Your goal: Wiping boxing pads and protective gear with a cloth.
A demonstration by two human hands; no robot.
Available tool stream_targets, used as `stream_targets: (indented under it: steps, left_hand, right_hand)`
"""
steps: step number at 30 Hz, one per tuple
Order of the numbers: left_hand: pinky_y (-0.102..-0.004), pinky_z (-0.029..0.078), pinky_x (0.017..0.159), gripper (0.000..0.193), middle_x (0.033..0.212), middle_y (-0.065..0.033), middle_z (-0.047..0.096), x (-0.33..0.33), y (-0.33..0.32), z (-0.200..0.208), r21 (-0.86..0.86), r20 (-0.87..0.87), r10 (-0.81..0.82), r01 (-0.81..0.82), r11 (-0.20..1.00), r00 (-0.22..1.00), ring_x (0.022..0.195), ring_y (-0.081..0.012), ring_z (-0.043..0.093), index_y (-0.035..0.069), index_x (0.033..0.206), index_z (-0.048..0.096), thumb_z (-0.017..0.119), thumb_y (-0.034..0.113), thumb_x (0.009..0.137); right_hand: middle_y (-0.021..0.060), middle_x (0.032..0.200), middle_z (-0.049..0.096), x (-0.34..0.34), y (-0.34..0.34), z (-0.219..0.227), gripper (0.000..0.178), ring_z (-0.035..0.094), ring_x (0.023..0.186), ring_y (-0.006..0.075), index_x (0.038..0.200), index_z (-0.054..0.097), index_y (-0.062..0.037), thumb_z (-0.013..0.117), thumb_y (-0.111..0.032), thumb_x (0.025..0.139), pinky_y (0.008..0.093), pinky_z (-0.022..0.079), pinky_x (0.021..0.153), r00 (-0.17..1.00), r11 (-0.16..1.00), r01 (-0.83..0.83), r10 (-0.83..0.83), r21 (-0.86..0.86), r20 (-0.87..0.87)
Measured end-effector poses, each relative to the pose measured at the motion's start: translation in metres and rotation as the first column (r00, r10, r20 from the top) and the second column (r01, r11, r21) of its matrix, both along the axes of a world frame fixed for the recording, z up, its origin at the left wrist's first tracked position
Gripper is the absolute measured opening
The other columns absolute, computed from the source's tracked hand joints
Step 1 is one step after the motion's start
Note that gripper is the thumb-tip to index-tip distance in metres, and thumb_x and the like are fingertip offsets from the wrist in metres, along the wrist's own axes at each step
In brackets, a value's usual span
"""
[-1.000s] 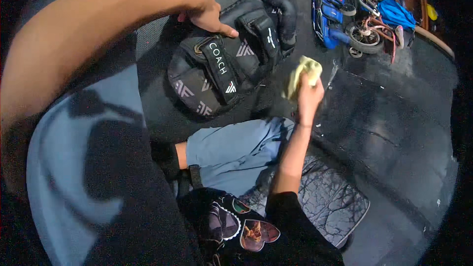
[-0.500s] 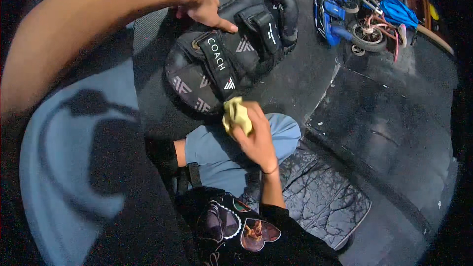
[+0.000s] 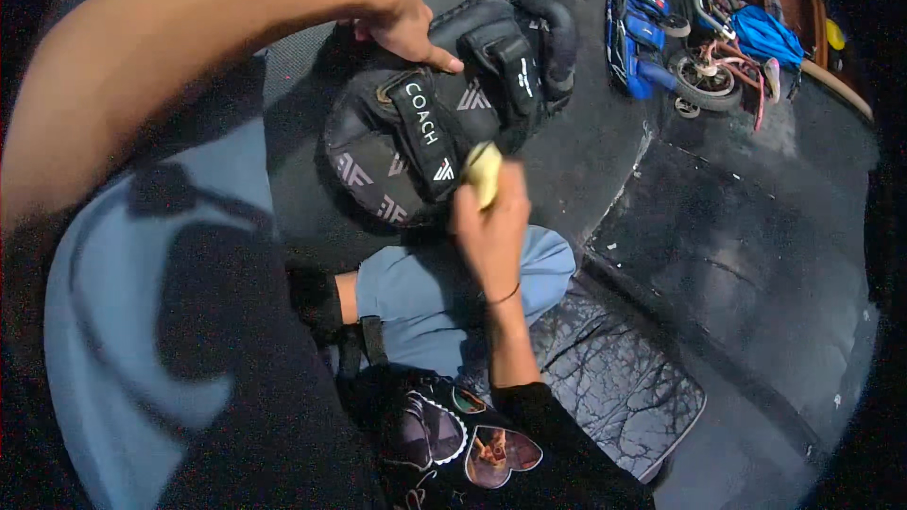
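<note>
The bent leg (image 3: pixel 425 288), clothed in blue, is seen toward seven o'clock. At the centre, the right hand (image 3: pixel 496 231) is blurred; its grip is closed narrowly round a bunched yellow cloth (image 3: pixel 485 175), held at the five o'clock edge of the pad (image 3: pixel 463 123). Whether the two touch cannot be told. The pad is laid flat on the floor (image 3: pixel 718 208) at twelve o'clock, straps up. Its eleven o'clock side is covered by the left hand (image 3: pixel 402 33), one digit extended across it; how far that grip is closed cannot be told.

The pad could be swivelled or slid if its near edge were pushed hard while so lightly pinned; the cloth could be snagged if it were dragged under a strap.

The pad is black and rounded, its near end marked with pale logos. It is crossed by a lettered strap (image 3: pixel 422 123), then a second strap (image 3: pixel 520 76); a thick loop (image 3: pixel 562 47) is set at the far end. Beyond, at two o'clock, a bike (image 3: pixel 713 80) is seen.
</note>
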State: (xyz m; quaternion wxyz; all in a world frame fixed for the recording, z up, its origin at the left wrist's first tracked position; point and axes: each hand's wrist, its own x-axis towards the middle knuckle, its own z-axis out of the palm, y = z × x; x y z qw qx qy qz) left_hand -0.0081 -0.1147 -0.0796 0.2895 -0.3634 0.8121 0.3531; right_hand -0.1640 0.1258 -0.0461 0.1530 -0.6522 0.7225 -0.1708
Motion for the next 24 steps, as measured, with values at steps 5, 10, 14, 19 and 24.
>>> stream_targets:
  steps: [5, 10, 14, 19, 24]
  left_hand:
    - [-0.0422, 0.055, 0.063, 0.096, 0.092, -0.0169, 0.063, 0.001, -0.008, -0.015, -0.003, -0.107, 0.026, -0.026, 1.0, 0.994, 0.074, -0.0288, 0.062, -0.002, 0.108, 0.066, 0.042, 0.087, 0.081]
    - [-0.0455, 0.05, 0.095, 0.1, 0.11, -0.0281, 0.068, 0.007, -0.003, -0.008, 0.032, -0.106, 0.067, -0.064, 0.997, 0.992, 0.107, -0.0389, 0.065, -0.008, 0.098, 0.071, 0.043, 0.087, 0.08]
    - [-0.046, 0.05, 0.096, 0.103, 0.112, -0.0291, 0.067, 0.001, -0.005, -0.015, 0.006, -0.16, 0.043, -0.042, 0.999, 0.986, 0.109, -0.0407, 0.064, -0.01, 0.102, 0.069, 0.043, 0.087, 0.08]
    - [-0.0473, 0.049, 0.096, 0.103, 0.111, -0.0285, 0.067, -0.001, -0.004, -0.011, 0.008, -0.175, 0.036, -0.035, 0.999, 0.984, 0.108, -0.0407, 0.064, -0.009, 0.103, 0.069, 0.042, 0.088, 0.08]
    - [-0.0466, 0.052, 0.092, 0.104, 0.106, -0.0269, 0.069, 0.009, -0.002, -0.004, -0.025, -0.136, 0.04, -0.044, 0.999, 0.99, 0.103, -0.0388, 0.067, -0.01, 0.098, 0.07, 0.042, 0.088, 0.08]
  right_hand:
    - [0.0126, 0.091, 0.059, 0.006, 0.021, 0.03, 0.023, 0.06, 0.084, 0.0246, 0.102, 0.059, 0.0025, 0.061, -0.006, 0.081, 0.0367, 0.048, 0.075, 0.97, 0.966, -0.034, -0.03, 0.255, 0.243]
    - [0.0056, 0.096, 0.068, -0.054, -0.023, 0.047, 0.027, 0.061, 0.084, 0.0124, 0.113, 0.064, 0.0028, 0.059, -0.014, 0.094, 0.0292, 0.052, 0.074, 0.938, 0.968, 0.172, -0.217, 0.181, 0.269]
    - [0.0096, 0.099, 0.071, -0.142, -0.083, 0.002, 0.027, 0.066, 0.084, 0.0164, 0.112, 0.065, 0.0018, 0.06, -0.016, 0.093, 0.0314, 0.051, 0.076, 0.929, 0.928, 0.362, -0.352, -0.083, 0.111]
    - [0.0157, 0.103, 0.069, -0.139, -0.077, -0.037, 0.031, 0.067, 0.093, 0.0254, 0.114, 0.063, 0.0011, 0.063, -0.016, 0.088, 0.0363, 0.051, 0.083, 0.967, 0.951, 0.181, -0.218, -0.249, -0.131]
    - [0.018, 0.11, 0.06, -0.064, -0.032, -0.016, 0.036, 0.061, 0.104, 0.0341, 0.113, 0.06, 0.0023, 0.063, 0.001, 0.077, 0.0373, 0.047, 0.092, 0.993, 0.994, -0.01, -0.003, -0.113, -0.114]
